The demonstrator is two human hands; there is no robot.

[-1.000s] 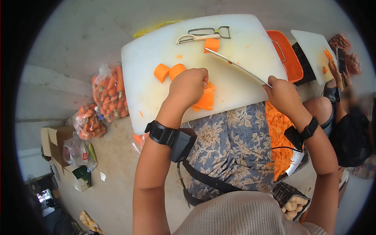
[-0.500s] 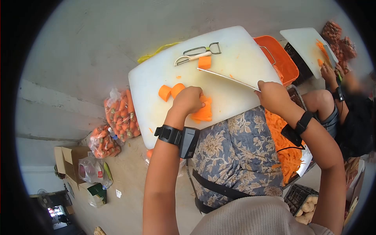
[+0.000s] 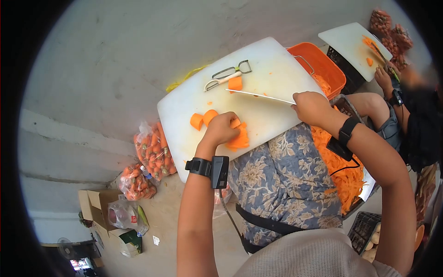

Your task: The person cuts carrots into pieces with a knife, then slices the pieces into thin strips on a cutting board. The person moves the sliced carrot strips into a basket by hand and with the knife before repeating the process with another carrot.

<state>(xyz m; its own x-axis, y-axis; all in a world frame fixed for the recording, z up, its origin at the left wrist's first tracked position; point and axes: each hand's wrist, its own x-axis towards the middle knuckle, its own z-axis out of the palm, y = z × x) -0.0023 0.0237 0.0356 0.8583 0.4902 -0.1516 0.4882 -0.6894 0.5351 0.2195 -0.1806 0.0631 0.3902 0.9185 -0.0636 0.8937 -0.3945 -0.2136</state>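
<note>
My left hand [image 3: 221,129] is closed, its fingertips around a carrot piece [image 3: 235,123] at the near edge of the white cutting board [image 3: 180,99]. Thin carrot slices [image 3: 239,140] lie fanned out just under that hand. Beside its knuckles stand two thick carrot chunks [image 3: 196,121]. In my right hand [image 3: 310,109] is the handle of a knife [image 3: 263,96], seen nearly edge-on, its blade pointing left across the board. The knife's tip is by another carrot chunk [image 3: 235,83]. Two peelers [image 3: 223,81] lie touching each other near the far edge.
Bags of carrots [image 3: 153,150] sit on the floor at left, near a cardboard box [image 3: 98,203]. An orange basket [image 3: 318,64] stands beyond the board. Shredded carrot [image 3: 348,182] fills a container at my right. A co-worker's hand [image 3: 384,78] is at another board [image 3: 353,41].
The whole view has shifted and tilted slightly. My left hand has shifted a little at the slices, and more of the carrot piece shows at its fingertips. The knife stays in my right hand.
</note>
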